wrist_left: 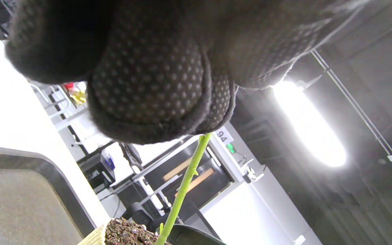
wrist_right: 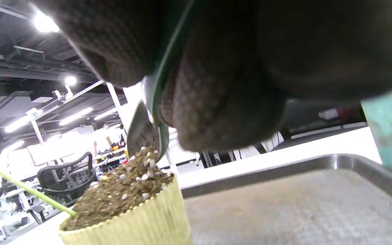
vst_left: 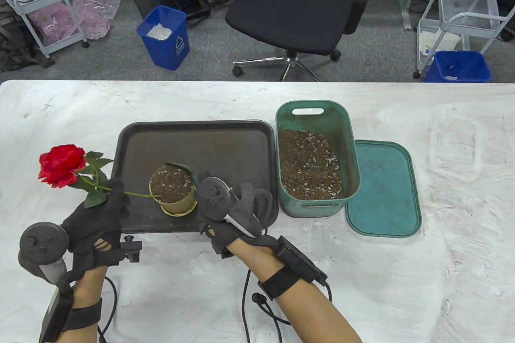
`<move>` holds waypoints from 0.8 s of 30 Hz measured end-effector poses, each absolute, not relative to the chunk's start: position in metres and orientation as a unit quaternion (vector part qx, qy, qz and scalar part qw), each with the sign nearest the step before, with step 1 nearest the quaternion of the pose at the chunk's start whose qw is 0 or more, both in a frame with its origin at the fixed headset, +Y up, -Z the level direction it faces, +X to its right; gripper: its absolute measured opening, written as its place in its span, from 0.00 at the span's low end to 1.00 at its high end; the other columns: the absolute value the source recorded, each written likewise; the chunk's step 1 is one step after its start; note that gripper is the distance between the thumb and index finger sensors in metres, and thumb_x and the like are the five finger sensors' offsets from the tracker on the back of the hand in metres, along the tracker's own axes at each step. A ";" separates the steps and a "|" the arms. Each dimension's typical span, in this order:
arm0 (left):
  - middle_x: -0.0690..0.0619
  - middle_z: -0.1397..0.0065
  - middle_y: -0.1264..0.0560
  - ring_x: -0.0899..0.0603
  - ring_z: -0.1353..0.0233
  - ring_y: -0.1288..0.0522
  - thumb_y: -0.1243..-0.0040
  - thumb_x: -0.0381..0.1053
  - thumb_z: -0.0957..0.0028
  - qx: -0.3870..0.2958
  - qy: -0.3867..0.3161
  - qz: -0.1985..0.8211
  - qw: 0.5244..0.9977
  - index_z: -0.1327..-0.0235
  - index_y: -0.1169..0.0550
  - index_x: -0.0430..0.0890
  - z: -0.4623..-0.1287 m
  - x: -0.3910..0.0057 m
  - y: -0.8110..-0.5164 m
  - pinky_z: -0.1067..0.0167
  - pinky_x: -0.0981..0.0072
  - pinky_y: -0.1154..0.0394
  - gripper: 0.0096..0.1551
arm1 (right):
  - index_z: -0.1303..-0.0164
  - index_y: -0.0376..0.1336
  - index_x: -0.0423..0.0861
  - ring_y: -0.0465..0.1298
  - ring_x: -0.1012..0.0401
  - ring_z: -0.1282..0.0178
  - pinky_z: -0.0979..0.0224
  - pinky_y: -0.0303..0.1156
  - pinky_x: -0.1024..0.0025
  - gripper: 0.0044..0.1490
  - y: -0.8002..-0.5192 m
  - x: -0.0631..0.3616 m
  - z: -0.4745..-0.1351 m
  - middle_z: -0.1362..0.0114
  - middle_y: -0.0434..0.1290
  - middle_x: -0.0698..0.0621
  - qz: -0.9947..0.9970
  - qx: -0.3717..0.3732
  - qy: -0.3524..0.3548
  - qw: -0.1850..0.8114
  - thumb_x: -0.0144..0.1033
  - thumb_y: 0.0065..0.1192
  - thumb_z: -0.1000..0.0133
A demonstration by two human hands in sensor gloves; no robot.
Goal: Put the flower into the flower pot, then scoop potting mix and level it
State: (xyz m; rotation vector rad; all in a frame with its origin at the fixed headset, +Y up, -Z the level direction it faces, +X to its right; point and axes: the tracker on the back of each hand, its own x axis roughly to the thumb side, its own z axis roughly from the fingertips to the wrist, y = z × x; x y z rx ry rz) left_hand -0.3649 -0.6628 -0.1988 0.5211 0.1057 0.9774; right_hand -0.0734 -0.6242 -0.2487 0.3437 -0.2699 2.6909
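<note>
So we've got our left hand [vst_left: 98,214] wrapped around the green stem of the red flower [vst_left: 62,165], fingers curled on it just below the leaves. The bloom leans way out to the left, past the edge of the dark tray [vst_left: 193,134], and the stem runs at a slant down to the right until its tip sits in the potting mix at the near-left rim of the flower pot [vst_left: 175,194]. From the left wrist view we can see the stem [wrist_left: 185,177] coming out from under our gloved fingers [wrist_left: 148,88] and ending in the soil.

Our right hand [vst_left: 237,208] is just to the right of the pot, fingers curled around the handle of a small scoop [vst_left: 183,168]. The scoop's blade is tilted down and touches the mix at the far-right side of the pot. In the right wrist view the scoop [wrist_right: 145,131] rests right on top of the heap, and the soil is mounded a bit above the ribbed yellow rim of the pot [wrist_right: 141,221].

The pot stands upright at the near side of the tray. Right next to the tray, on its right, is the green bin [vst_left: 318,158] with potting mix [vst_left: 307,164] in it, and the bin's lid [vst_left: 382,188] lies flat on the table [vst_left: 402,278] just beside it, further right.

Beyond the table's far edge we see a black office chair [vst_left: 297,9] and two blue waste bins [vst_left: 165,37].
</note>
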 end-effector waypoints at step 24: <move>0.55 0.58 0.10 0.51 0.71 0.08 0.30 0.58 0.55 0.245 0.053 0.469 0.847 0.53 0.12 0.50 -0.199 -0.366 -0.664 0.67 0.63 0.12 0.22 | 0.35 0.68 0.48 0.87 0.54 0.75 0.76 0.86 0.64 0.31 -0.641 -0.045 -0.233 0.54 0.84 0.41 0.830 -0.004 -0.061 0.555 0.37 0.65 0.51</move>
